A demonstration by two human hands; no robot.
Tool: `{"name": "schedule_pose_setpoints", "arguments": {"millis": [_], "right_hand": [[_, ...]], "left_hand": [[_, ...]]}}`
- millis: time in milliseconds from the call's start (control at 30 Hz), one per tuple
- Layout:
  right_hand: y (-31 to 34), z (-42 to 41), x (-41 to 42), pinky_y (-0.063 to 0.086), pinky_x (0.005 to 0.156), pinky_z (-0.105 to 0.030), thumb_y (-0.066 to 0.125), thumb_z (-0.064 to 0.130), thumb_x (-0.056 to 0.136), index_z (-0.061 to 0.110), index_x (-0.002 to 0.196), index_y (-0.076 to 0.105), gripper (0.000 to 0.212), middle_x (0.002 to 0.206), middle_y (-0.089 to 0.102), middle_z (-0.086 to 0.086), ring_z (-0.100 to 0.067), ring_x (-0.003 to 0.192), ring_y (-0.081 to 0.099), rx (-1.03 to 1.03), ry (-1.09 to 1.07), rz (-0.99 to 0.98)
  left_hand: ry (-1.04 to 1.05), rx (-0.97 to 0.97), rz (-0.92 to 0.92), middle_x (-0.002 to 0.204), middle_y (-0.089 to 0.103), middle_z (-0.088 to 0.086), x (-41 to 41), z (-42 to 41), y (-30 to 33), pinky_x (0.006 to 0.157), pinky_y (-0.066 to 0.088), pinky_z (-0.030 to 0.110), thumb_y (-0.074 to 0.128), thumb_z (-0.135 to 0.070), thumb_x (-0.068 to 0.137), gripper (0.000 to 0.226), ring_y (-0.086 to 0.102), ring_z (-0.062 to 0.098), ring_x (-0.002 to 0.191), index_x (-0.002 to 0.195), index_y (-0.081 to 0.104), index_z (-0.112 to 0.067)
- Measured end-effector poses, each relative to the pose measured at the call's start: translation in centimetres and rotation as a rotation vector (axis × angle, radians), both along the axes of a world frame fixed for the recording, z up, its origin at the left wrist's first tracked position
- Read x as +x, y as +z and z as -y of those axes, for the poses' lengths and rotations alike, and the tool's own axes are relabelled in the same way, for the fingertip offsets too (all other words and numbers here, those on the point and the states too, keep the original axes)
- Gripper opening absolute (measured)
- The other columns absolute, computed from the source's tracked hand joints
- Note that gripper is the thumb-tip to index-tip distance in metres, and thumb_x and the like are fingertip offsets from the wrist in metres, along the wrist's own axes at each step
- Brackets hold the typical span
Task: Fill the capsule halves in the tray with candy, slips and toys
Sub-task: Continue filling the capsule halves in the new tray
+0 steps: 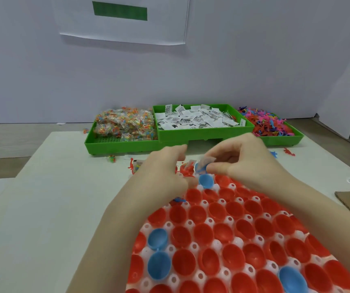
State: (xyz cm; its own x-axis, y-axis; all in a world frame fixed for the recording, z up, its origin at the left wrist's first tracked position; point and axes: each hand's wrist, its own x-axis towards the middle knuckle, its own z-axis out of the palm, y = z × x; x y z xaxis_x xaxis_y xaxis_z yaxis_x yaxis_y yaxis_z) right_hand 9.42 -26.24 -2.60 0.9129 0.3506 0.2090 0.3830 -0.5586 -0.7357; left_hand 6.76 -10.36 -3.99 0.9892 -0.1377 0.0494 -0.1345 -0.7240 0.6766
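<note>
Right hand [241, 163] pinches a blue capsule half [201, 167] over the white tray's [191, 224] far edge; left hand [165, 172] curled beside it, grip unclear.

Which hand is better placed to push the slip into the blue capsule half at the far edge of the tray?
The right hand: it already pinches the slip directly above the blue capsule half.
</note>
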Motion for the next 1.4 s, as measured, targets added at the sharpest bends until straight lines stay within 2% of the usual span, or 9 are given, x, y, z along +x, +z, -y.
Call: {"name": "schedule_pose_setpoints", "arguments": {"millis": [133, 233, 500, 667, 800, 933, 1167, 1300, 1400], "right_hand": [[-2.2, -0.3, 0.6, 0.053, 0.066, -0.024, 0.070, -0.003, 0.072, 0.028, 0.062, 0.068, 0.032, 0.065, 0.070, 0.006, -0.004, 0.062, 0.062, -0.172, 0.077, -0.064], [-3.4, -0.7, 0.8, 0.049, 0.062, -0.016, 0.069, 0.000, 0.074, 0.019, 0.072, 0.074, 0.019, 0.067, 0.068, 0.010, 0.000, 0.060, 0.059, -0.293, 0.133, -0.039], [-4.3, -1.4, 0.5, 0.034, 0.072, -0.021, 0.063, 0.012, 0.082, 0.018, 0.093, 0.074, 0.017, 0.083, 0.044, 0.008, -0.006, 0.079, 0.042, -0.533, 0.200, 0.174], [-3.8, -1.7, 0.6, 0.049, 0.070, -0.032, 0.063, -0.001, 0.072, 0.012, 0.085, 0.073, 0.021, 0.083, 0.069, -0.003, -0.018, 0.081, 0.062, -0.536, 0.219, 0.169], [-3.5, -1.0, 1.1, 0.042, 0.060, -0.008, 0.067, -0.002, 0.073, 0.014, 0.083, 0.076, 0.021, 0.077, 0.072, 0.001, 0.010, 0.065, 0.058, -0.473, 0.273, 0.091], [-3.1, -0.8, 0.8, 0.045, 0.071, -0.025, 0.064, 0.019, 0.084, 0.017, 0.091, 0.076, 0.013, 0.083, 0.067, -0.002, -0.009, 0.073, 0.055, -0.586, 0.350, 0.147], [-3.1, -2.1, 0.4, 0.026, 0.061, -0.019, 0.053, 0.014, 0.085, 0.011, 0.094, 0.072, 0.021, 0.097, 0.057, -0.002, -0.015, 0.088, 0.051, -0.790, 0.383, 0.263], [-2.9, -2.1, 0.5, 0.044, 0.073, -0.032, 0.055, 0.011, 0.082, 0.016, 0.096, 0.070, 0.021, 0.095, 0.056, 0.000, -0.020, 0.090, 0.057, -0.804, 0.356, 0.244], [-2.1, -1.5, 0.2, 0.043, 0.074, -0.031, 0.058, 0.025, 0.085, 0.021, 0.104, 0.066, 0.022, 0.095, 0.056, 0.005, -0.018, 0.094, 0.056, -0.758, 0.316, 0.234]], "left_hand": [[-0.003, 0.410, -0.006, 0.118, 0.052, 0.000, 0.9, 0.3, -2.0, 0.093, 0.035, 0.032, 0.069, -0.043, 0.075, 0.051, 0.044, 0.020, 0.114, 0.122, 0.056, -0.030], [-0.002, 0.541, -0.046, 0.113, 0.050, -0.002, 1.2, 0.4, -3.1, 0.085, 0.028, 0.033, 0.067, -0.052, 0.073, 0.051, 0.039, 0.021, 0.117, 0.119, 0.056, -0.033], [-0.003, 0.501, -0.004, 0.095, 0.044, -0.007, 1.5, 0.3, -3.4, 0.078, 0.021, 0.034, 0.069, -0.049, 0.072, 0.040, 0.040, 0.019, 0.115, 0.109, 0.059, -0.037], [-0.019, 0.465, 0.014, 0.090, 0.045, -0.009, 1.7, 0.4, -3.6, 0.079, 0.020, 0.034, 0.070, -0.046, 0.073, 0.032, 0.041, 0.019, 0.114, 0.101, 0.062, -0.033], [-0.027, 0.426, 0.030, 0.086, 0.048, -0.012, 1.7, 0.5, -3.5, 0.079, 0.019, 0.032, 0.073, -0.044, 0.072, 0.027, 0.047, 0.018, 0.108, 0.095, 0.067, -0.033], [-0.026, 0.409, 0.031, 0.083, 0.051, -0.013, 1.6, 0.4, -3.5, 0.083, 0.019, 0.033, 0.073, -0.043, 0.071, 0.022, 0.049, 0.016, 0.103, 0.089, 0.069, -0.032], [-0.024, 0.432, 0.001, 0.087, 0.053, -0.008, 1.6, 0.4, -3.2, 0.086, 0.021, 0.034, 0.072, -0.039, 0.074, 0.022, 0.049, 0.019, 0.103, 0.091, 0.069, -0.026], [-0.008, 0.443, 0.001, 0.073, 0.045, -0.013, 1.5, 0.4, -3.1, 0.079, 0.019, 0.031, 0.072, -0.042, 0.072, 0.021, 0.048, 0.017, 0.099, 0.087, 0.067, -0.027], [-0.003, 0.476, 0.011, 0.073, 0.042, -0.014, 1.3, 0.4, -3.2, 0.081, 0.019, 0.031, 0.071, -0.044, 0.072, 0.028, 0.048, 0.016, 0.102, 0.093, 0.069, -0.027]]}}
